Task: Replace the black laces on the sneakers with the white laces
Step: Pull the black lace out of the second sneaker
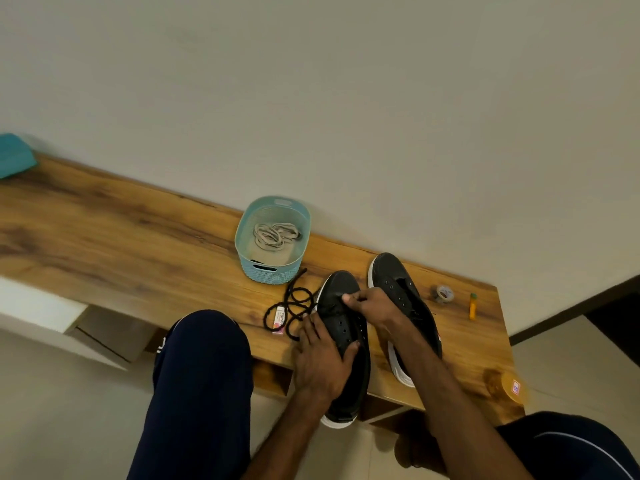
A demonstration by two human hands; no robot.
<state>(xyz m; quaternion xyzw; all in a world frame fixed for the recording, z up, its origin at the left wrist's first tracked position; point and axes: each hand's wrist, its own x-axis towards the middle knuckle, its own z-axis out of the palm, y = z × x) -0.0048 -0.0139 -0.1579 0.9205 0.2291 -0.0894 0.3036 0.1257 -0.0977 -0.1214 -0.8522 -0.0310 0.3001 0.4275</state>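
Sneakers sit just in front of the teal basket (243, 237) on the wooden table (138, 233): the near sneaker (341, 289) straight in front of it and the far sneaker (389, 271) in front and to the right, both black with white soles. We see the left hand (318, 362) gripping the near sneaker from its left side, its fingers (309, 327) spread narrowly along the edge and the thumb hooked over the eyelet row. The right hand (375, 306) is bunched at the toe end of the lacing, its fingers (348, 298) curled tight on the sneaker; we cannot tell whether they pinch lace or cloth. A black lace (294, 299) lies looped directly in front of the basket, touching the near sneaker's side. The white laces (273, 234) are coiled inside the basket. Under the black loops lies a small white box (280, 319) printed "camlin". Far right of the basket we see a tape roll (443, 293) and a yellow stick (472, 306); their markings are too small to read.
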